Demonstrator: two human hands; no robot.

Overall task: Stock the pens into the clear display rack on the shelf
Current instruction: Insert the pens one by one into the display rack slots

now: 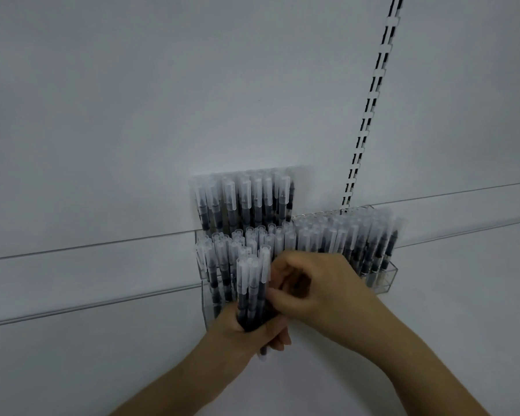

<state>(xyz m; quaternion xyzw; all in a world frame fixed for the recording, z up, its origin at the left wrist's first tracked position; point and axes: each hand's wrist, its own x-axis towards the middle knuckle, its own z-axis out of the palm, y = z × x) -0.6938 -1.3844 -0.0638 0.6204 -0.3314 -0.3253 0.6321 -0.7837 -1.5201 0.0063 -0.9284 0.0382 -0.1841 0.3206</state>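
A clear tiered display rack (386, 276) hangs on the white wall panel, packed with several black pens with frosted caps (246, 199) standing upright in rows. My left hand (246, 334) grips a bundle of the same pens (251, 292), caps up, just in front of the rack's lower left tier. My right hand (315, 286) reaches across from the right, its fingertips pinching a pen at the right side of that bundle. The right hand hides the middle of the rack's lower rows.
A slotted metal upright (370, 106) runs up the wall above the rack's right part. Two horizontal grooves (87, 247) cross the wall panel on either side of the rack. Bare white wall fills the remainder of the view.
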